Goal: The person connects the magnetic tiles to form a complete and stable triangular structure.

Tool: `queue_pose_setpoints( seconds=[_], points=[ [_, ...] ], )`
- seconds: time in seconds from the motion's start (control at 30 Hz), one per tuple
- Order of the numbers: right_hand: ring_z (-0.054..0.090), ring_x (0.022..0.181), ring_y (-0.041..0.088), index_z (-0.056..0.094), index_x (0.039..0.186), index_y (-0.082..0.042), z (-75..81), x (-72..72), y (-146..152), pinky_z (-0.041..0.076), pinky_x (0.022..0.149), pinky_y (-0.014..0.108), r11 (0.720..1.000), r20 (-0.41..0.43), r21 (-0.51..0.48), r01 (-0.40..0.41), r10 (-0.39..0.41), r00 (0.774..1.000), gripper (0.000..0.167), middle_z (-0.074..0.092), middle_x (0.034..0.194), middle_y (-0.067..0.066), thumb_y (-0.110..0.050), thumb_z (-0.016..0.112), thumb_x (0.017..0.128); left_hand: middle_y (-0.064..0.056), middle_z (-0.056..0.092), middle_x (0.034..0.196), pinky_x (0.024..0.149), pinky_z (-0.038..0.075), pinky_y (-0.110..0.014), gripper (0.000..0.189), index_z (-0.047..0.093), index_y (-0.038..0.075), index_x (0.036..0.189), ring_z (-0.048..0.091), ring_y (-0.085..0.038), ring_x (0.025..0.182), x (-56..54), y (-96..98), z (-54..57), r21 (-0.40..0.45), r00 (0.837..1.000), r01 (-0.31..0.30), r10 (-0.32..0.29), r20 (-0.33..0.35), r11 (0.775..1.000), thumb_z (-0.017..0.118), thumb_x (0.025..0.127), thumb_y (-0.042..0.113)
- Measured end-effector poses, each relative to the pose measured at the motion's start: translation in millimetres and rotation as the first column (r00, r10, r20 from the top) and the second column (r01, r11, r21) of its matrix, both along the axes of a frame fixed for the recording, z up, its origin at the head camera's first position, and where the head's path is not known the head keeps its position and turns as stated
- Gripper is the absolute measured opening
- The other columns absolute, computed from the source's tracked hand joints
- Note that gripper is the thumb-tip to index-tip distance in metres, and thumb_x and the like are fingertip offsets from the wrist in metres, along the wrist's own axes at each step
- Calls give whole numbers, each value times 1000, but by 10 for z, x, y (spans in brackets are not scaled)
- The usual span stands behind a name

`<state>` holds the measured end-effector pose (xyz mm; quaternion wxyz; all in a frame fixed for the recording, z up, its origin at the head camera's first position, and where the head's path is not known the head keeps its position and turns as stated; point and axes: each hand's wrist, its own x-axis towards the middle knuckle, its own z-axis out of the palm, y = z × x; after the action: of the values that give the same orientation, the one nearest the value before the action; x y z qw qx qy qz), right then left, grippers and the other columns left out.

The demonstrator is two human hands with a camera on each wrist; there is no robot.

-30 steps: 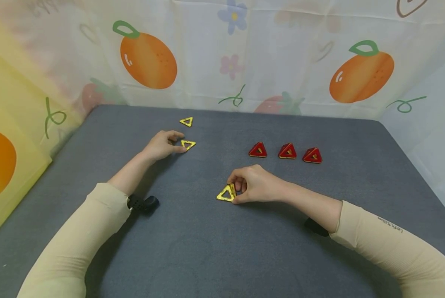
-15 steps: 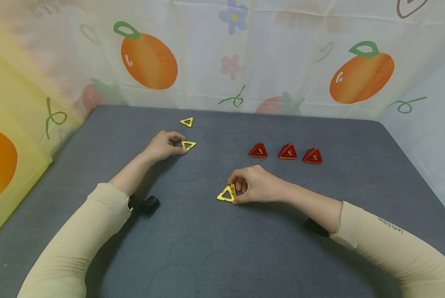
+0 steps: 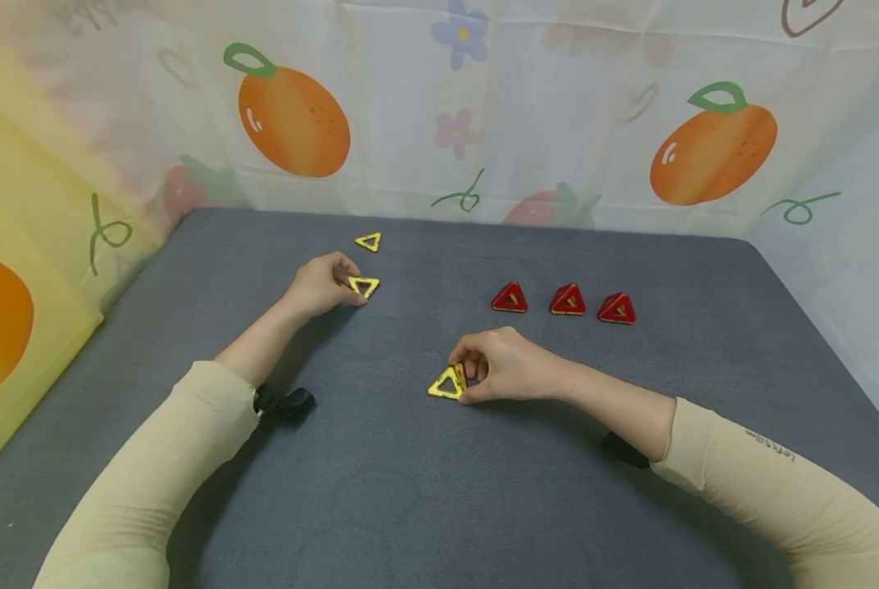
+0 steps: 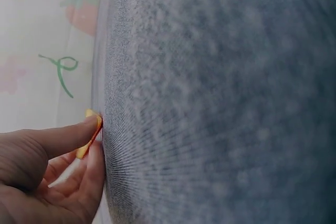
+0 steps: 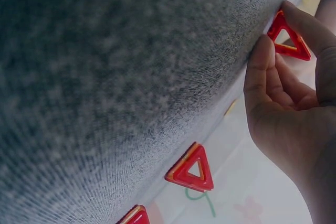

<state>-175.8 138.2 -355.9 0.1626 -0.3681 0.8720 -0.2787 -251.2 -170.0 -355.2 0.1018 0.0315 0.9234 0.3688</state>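
Observation:
At the left of the head view, my left hand (image 3: 320,284) pinches a yellow triangular magnetic tile (image 3: 365,280) between thumb and fingers, low over the table. In the left wrist view that tile (image 4: 97,124) shows edge-on and tilted under the thumb tip. My right hand (image 3: 513,364), near the middle, grips a small pyramid of triangular tiles (image 3: 442,394). Its face toward the head camera is yellow; a red-edged triangular side (image 5: 296,52) shows in the right wrist view. Another yellow triangular tile (image 3: 375,245) lies behind my left hand.
Three small red pyramids (image 3: 510,286) stand in a row on the dark grey table (image 3: 410,491), behind my right hand. A printed curtain (image 3: 410,114) with oranges and flowers borders the table's back and sides.
My left hand has drawn the yellow tile slightly leftward, its fingers curled closer round it. The right hand and its pyramid stay where they were.

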Motion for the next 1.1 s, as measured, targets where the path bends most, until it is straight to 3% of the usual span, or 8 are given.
queue_pose_setpoints(
  seconds=[0.17,0.33,0.53,0.7,0.93,1.1],
  points=[
    [56,71,4,69,109,-12,-5,-3,-2,50,65,19,1000,5,3,1,-1,1000,38,65,84,-2,-23,85,77,-14,65,102,76,60,-29,30,58,1,120,71,-14,84,2,26,2,87,999,32,-33,7,996,69,92,9],
    [56,71,4,69,109,-12,1,-2,-7,50,65,19,1000,13,2,-3,3,1000,38,65,84,-2,-23,85,77,-11,68,95,79,60,-31,28,63,5,120,73,-14,84,54,85,29,123,988,152,-155,10,981,68,93,11],
    [56,71,3,69,110,-13,11,-9,-5,50,65,19,1000,10,11,-3,3,1000,38,65,84,-2,-23,85,77,-11,73,93,75,55,-31,25,69,8,115,70,-14,83,163,208,72,142,943,332,-333,-19,933,71,91,15],
    [56,70,4,69,110,-12,18,-10,-8,50,64,19,1000,14,19,-4,4,1000,38,65,84,-2,-24,85,78,-9,75,93,76,58,-32,24,69,8,111,71,-16,83,257,349,76,200,899,427,-438,14,882,74,89,14],
    [56,69,4,69,110,-12,18,-6,-11,50,63,19,1000,6,17,-3,3,1000,38,65,83,-1,-23,85,77,-8,75,92,76,59,-33,22,69,6,106,73,-18,82,416,539,80,250,857,493,-515,27,833,76,86,11],
    [56,68,4,69,109,-12,15,-3,-10,50,63,19,1000,2,13,-5,5,1000,38,65,82,-2,-23,85,77,-5,76,89,73,58,-30,18,71,8,102,72,-14,79,502,614,77,219,841,525,-541,14,822,77,85,11]
  ],
)
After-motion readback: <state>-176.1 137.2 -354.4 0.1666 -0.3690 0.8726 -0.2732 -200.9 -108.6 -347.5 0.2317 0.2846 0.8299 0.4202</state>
